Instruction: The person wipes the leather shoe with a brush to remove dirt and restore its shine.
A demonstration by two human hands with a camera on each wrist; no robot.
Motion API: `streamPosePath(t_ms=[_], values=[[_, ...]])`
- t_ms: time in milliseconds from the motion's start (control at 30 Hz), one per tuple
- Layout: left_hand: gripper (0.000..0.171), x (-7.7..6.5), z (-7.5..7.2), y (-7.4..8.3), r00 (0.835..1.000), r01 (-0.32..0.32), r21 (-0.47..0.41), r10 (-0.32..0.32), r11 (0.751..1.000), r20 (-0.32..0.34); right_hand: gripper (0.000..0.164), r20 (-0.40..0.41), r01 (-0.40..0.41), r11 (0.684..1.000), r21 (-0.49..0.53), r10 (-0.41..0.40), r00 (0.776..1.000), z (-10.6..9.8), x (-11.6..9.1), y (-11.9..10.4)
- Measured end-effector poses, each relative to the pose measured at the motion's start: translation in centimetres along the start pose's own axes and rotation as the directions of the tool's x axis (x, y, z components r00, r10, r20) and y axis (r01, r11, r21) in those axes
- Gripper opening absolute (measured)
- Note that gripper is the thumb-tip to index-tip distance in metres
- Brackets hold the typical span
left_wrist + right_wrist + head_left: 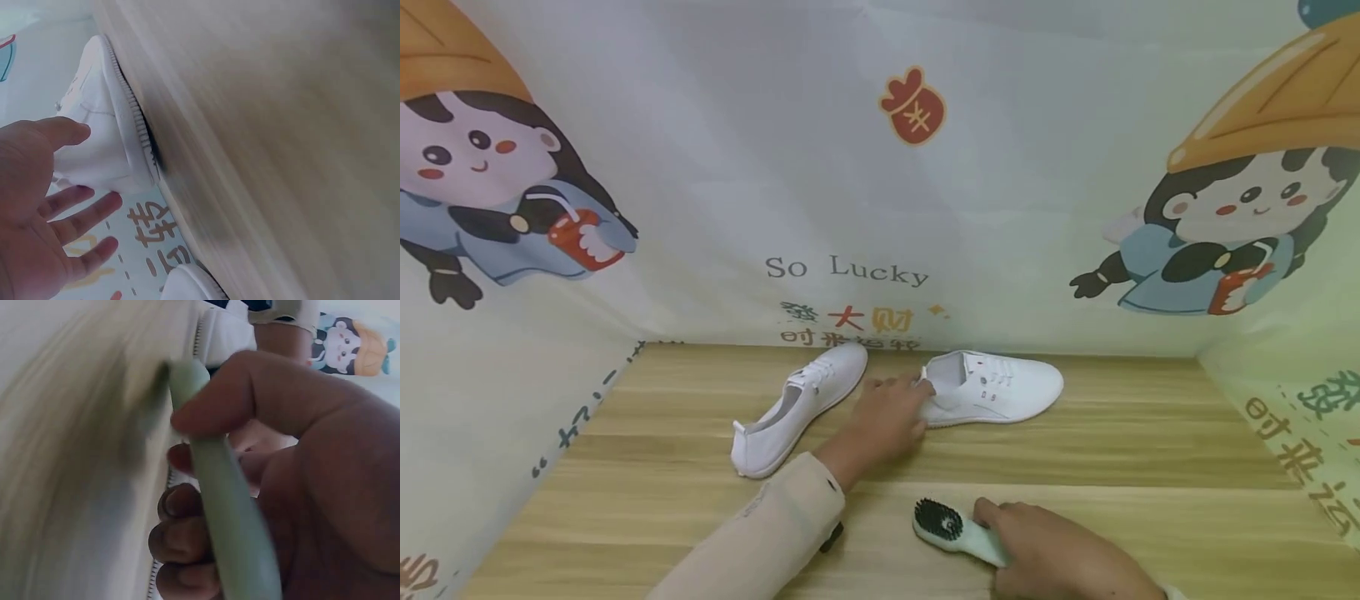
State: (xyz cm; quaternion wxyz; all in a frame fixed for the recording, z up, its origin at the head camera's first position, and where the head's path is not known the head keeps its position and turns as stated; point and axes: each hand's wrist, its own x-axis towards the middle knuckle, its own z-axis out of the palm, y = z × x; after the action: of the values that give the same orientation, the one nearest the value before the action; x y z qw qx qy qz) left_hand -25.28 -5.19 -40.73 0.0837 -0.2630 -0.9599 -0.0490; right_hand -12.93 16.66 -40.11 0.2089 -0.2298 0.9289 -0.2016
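Reaching toward the heel of one white shoe (1026,390), the left hand (886,421) has its fingers loosely spread and holds nothing; whether it touches the shoe is hard to tell. Seen from above, that shoe sits between two and three o'clock of the hand, toe toward three, while the second white shoe (771,442) lies at nine, toe between one and two. Both rest on the wooden board (1120,467) near the printed backdrop (1022,183). The left wrist view adds what the head view hides: the palm, the thumb in front of the heel, the separated fingertips (111,201) below it and the ribbed edge of the sole. At five o'clock of the left hand, the right hand (1052,550) grasps a pale green brush (925,533) by its handle. Only the head view shows the dark bristles (934,515) clearly, facing up with a pale patch among them; the right wrist view instead shows the fingers curled around the handle and the thumb lying across it.
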Motion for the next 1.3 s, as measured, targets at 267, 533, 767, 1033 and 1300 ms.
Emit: streamPosePath(t_ms=[267,533,767,1033,1300], values=[[0.015,-2.5,0.1,-1.1,0.993,-0.081,-0.051,0.076,0.995,-0.094,0.036,0.013,0.062,0.998,-0.026,-0.062,0.998,-0.3,-1.2,-0.3],[0.014,-7.3,0.0,-2.1,0.980,-0.172,-0.143,0.155,0.975,-0.126,0.030,-0.008,0.074,0.996,-0.048,-0.074,0.997,-0.8,-2.2,-1.6],[0.009,-10.6,-1.3,-2.4,0.989,-0.145,-0.407,0.139,0.902,-0.045,0.031,-0.068,0.159,0.982,-0.100,-0.166,0.984,-1.5,-3.1,-2.7],[0.008,-12.4,-2.6,-2.1,0.984,-0.056,-0.536,0.139,0.842,0.115,0.028,-0.265,0.250,0.934,-0.255,-0.316,0.911,-1.4,-3.2,-3.4],[0.006,-12.2,-2.3,-1.9,0.994,0.031,-0.546,0.030,0.837,0.102,0.033,-0.412,0.192,0.923,-0.335,-0.326,0.851,-1.2,-3.0,-4.2]])
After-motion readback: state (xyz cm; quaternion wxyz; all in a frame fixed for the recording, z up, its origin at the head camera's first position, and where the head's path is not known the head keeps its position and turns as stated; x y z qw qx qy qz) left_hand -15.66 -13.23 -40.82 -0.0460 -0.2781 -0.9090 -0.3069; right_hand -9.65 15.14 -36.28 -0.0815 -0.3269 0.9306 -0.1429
